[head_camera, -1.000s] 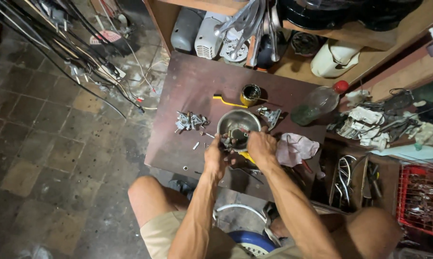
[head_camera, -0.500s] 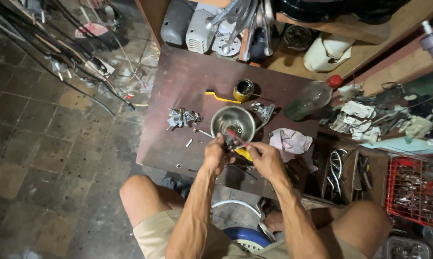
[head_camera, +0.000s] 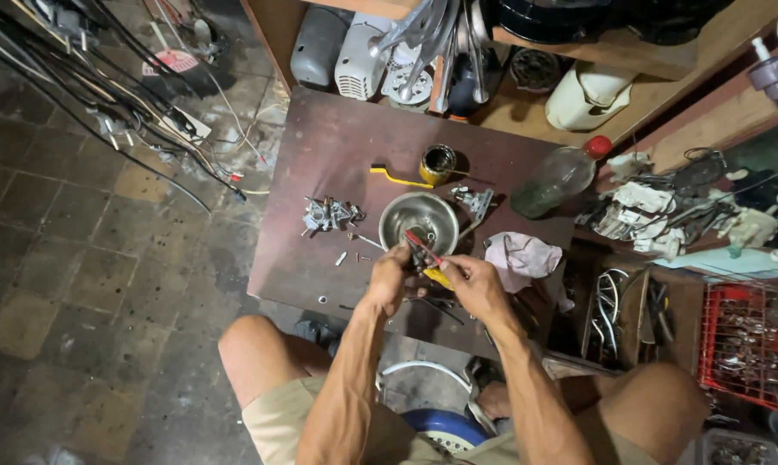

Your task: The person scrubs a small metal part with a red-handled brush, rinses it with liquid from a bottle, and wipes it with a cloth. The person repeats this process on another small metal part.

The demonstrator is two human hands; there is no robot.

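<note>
The surface (head_camera: 337, 172) is dark reddish brown. At its middle stands a silver-grey metal bowl (head_camera: 419, 220). Just behind the bowl is a tin (head_camera: 438, 163) of golden yellow colour, and left of this tin lies a yellow brush (head_camera: 398, 178). Right of the bowl lies a pale pink cloth (head_camera: 522, 258). Further right is a greenish clear bottle (head_camera: 557, 182) with a red cap. In front of the bowl, the tool (head_camera: 428, 258) has red and yellow handles. The shorts (head_camera: 277, 418) are beige.
</note>
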